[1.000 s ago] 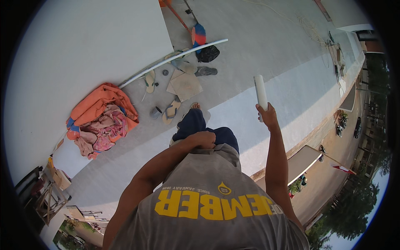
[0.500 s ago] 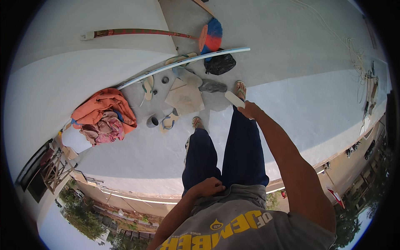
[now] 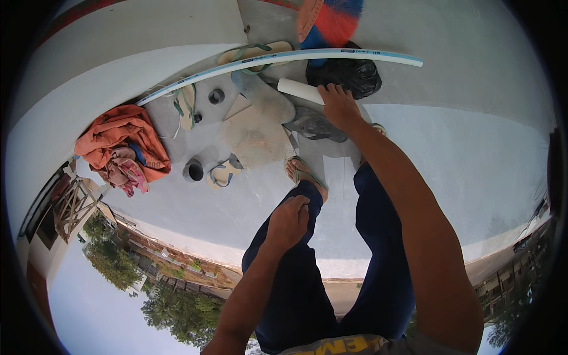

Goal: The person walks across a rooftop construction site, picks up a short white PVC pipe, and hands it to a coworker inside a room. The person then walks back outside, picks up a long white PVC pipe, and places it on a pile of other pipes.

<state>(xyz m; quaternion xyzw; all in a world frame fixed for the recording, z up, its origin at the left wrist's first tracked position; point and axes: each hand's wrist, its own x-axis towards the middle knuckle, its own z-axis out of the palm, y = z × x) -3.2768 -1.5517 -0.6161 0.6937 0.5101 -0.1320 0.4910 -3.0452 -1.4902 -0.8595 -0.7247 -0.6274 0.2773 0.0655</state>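
Note:
My right hand (image 3: pixel 337 103) has its fingers wrapped over a short white cylinder (image 3: pixel 293 89), held above a dark grey shoe-like item (image 3: pixel 319 127), beside a black plastic bag (image 3: pixel 365 78) and below a long white pipe with a blue stripe (image 3: pixel 390 58). On my left leg near the knee, my left hand (image 3: pixel 290 222) is closed against the dark blue trouser (image 3: pixel 266 263). Near my sandaled left foot (image 3: pixel 299 173) lie pale square boards (image 3: pixel 254 143), loose flip-flops (image 3: pixel 219 176) and dark grey cup-like pieces (image 3: pixel 193 170).
An orange bag with pink cloths (image 3: pixel 118 136) lies against the white wall (image 3: pixel 71 83) at left. A red and blue broom head (image 3: pixel 343 23) is at the top. A wooden frame (image 3: pixel 74 207) stands far left. Beyond the floor's edge (image 3: pixel 473 260) are trees (image 3: pixel 171 319) and open sky.
I have bent down and nearer the floor items. My right hand has brought the white cylinder up toward the long pipe and black bag. My left hand has moved from waist to knee.

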